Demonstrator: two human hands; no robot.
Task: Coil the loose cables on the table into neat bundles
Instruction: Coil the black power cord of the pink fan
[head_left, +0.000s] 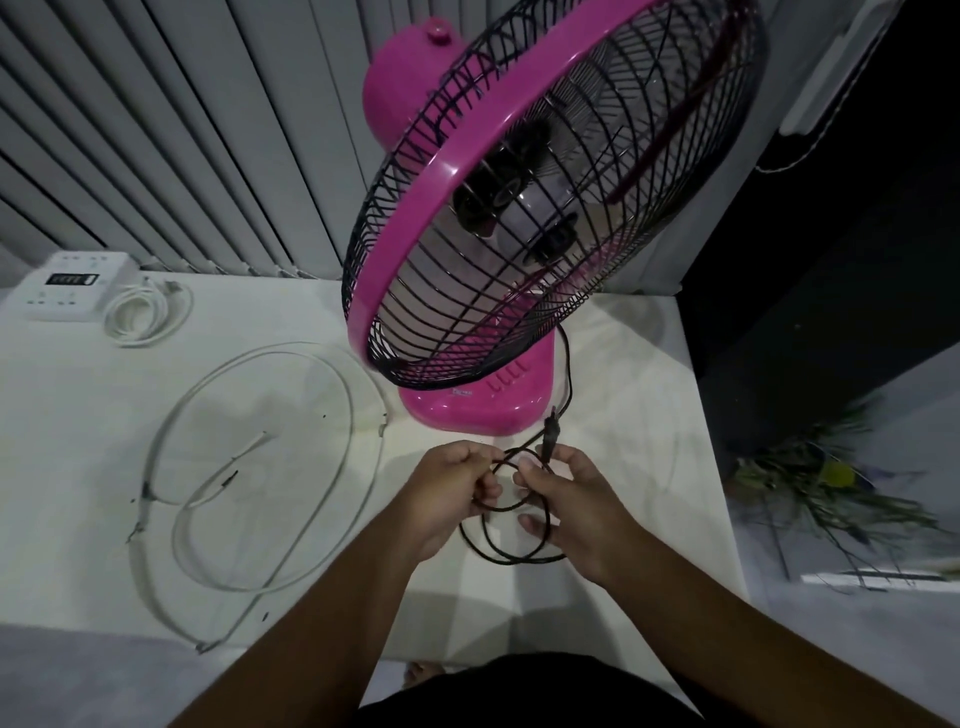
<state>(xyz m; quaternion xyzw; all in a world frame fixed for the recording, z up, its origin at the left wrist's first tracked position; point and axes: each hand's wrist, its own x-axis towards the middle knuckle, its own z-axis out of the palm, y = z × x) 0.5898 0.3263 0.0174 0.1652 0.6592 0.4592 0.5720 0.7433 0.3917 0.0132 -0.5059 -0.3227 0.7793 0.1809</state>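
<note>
Just before the fan (483, 410), left grip (452, 493) and right grip (576, 512) each pinch the black cable (519, 560) (plug (549, 439) toward the fan); we should size loops equally, untwisted.

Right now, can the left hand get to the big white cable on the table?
Probably yes: nothing lies between the left hand and the big white cable. But that hand holds the black cable, so it must let go first.
</note>
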